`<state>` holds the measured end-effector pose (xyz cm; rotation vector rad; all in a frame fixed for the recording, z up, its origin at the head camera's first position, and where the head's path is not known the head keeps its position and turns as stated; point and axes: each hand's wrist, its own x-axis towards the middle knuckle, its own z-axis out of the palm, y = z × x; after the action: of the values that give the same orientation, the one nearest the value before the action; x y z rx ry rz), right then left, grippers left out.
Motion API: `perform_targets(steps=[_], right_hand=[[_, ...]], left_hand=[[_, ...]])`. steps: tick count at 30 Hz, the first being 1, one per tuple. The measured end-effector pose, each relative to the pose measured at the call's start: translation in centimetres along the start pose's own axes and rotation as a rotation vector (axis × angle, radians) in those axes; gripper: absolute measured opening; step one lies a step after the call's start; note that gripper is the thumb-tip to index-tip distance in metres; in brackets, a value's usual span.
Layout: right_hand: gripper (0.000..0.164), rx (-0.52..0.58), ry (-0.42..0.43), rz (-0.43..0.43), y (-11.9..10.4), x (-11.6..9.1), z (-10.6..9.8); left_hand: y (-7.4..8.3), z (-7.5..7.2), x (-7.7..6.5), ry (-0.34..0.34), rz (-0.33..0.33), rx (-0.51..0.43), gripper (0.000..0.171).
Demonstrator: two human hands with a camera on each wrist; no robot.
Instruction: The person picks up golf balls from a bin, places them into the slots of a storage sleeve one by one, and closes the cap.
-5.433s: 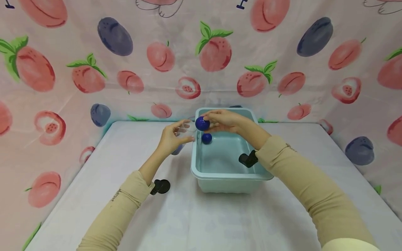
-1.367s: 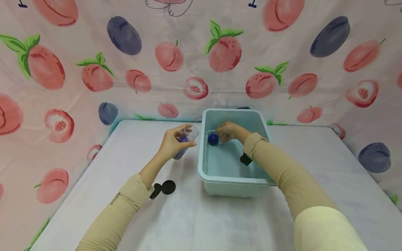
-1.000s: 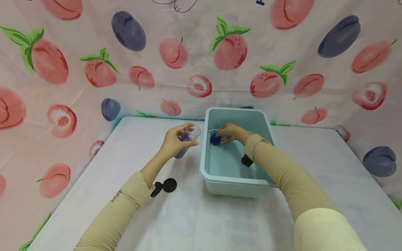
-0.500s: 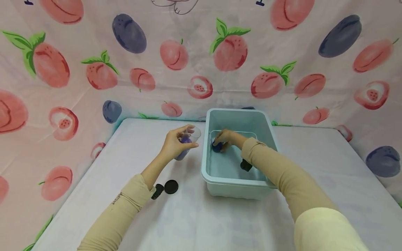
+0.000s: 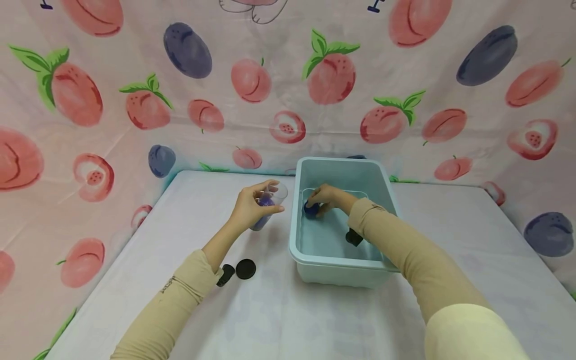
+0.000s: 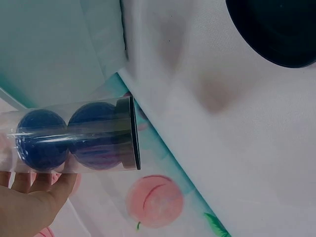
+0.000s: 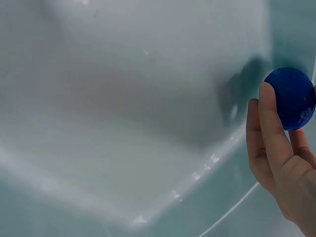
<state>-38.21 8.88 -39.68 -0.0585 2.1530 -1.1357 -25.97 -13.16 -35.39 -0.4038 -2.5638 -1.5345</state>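
Observation:
My left hand [image 5: 247, 206] grips a clear plastic tube [image 6: 94, 136] left of the basin. Two blue balls [image 6: 42, 139] lie inside it, against a black cap at its bottom end. In the head view the tube tilts, with its open mouth up and to the right. My right hand [image 5: 330, 196] is down inside the light blue basin [image 5: 342, 261], pinching another blue ball [image 7: 291, 98] between its fingers and thumb. The right wrist view shows this ball near the basin wall, its underside partly behind the fingers.
A round black lid [image 5: 245, 269] lies on the white table [image 5: 279, 320] near my left forearm. The black wrist camera [image 5: 226, 275] sits at my left cuff, another [image 5: 354, 237] at the right. A fruit-print cloth [image 5: 288, 75] hangs behind.
Earlier, my right hand held a blue ball by the tube's mouth. Then it reached into the basin and took hold of the ball there. The left hand has kept its grip on the tube.

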Motion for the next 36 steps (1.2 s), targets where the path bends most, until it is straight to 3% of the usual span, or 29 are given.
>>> perform_targets(steps=[3,9,21,36], right_hand=[[0.043,-0.004,0.031,0.001,-1.1,-2.6,0.4],[0.046,0.009,0.053,-0.019,-1.8,-4.6,0.3],[0.048,0.058,0.097,-0.040,-2.3,-6.0,-0.4],[0.050,0.143,0.060,-0.084,-3.0,-7.7,-0.5]], left_hand=[[0.1,0.1,0.0,-0.003,-0.003,-0.002,0.057],[0.0,0.2,0.0,0.002,0.001,-0.005,0.056],[-0.2,0.9,-0.1,0.002,-0.024,-0.034,0.058],[0.2,0.6,0.3,0.010,-0.015,-0.020,0.055]])
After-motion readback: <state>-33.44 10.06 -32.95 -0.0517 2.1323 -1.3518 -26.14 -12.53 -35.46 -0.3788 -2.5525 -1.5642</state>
